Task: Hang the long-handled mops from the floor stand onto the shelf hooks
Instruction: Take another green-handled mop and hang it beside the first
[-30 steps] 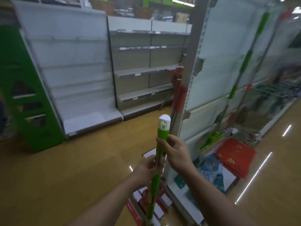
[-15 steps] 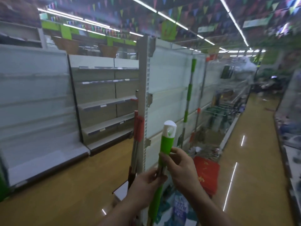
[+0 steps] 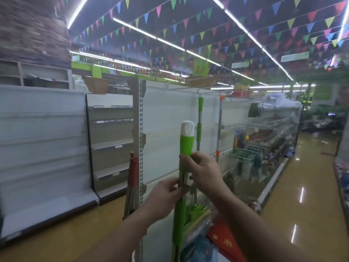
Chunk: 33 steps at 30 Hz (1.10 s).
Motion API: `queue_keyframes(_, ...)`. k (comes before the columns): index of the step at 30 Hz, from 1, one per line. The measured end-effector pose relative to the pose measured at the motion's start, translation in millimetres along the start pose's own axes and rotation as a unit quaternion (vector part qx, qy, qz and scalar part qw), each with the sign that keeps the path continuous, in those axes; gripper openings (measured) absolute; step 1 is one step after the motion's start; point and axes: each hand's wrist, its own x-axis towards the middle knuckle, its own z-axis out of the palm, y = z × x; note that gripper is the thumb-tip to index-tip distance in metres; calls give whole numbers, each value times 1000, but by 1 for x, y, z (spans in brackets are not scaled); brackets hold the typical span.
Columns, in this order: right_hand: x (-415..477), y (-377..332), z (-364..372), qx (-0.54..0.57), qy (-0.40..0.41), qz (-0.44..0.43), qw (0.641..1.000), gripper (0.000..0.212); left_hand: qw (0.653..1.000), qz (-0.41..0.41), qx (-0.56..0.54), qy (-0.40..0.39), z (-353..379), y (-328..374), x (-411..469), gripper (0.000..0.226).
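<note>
My view had swung up and the mop [image 3: 186, 146] rose, upright before the shelf. My right hand [image 3: 203, 171] gripped its handle above my left hand [image 3: 166, 195]. I judged it best kept vertical, with the cap hole aimed beside the hung mop [image 3: 200, 105].

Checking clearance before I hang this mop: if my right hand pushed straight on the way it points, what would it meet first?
The right hand grips the green mop handle; beyond it, probably the white back panel, though depth is unclear.

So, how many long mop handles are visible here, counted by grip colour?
Green: 2 (held mop, hanging green mop)
Orange: 1 (orange-tipped mop)
Red: 1 (red-grip mop)
Total: 4
</note>
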Motion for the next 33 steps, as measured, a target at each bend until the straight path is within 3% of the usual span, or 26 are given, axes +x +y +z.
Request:
queue_keyframes(7,17,3,-66,-46,10,-3,999,24,998,-11,1,62,72,23,22,10)
queue_keyframes(13,25,19,-120,-68,18,6,998,33,998,8,-47,48,126,19,53,39)
queue_keyframes(25,113,99,-180,-80,65,17,995,32,996,43,-80,1,201,-20,163,8)
queue_keyframes(33,205,162,-198,-62,68,32,995,26,993,56,-104,-28,218,-50,263,58)
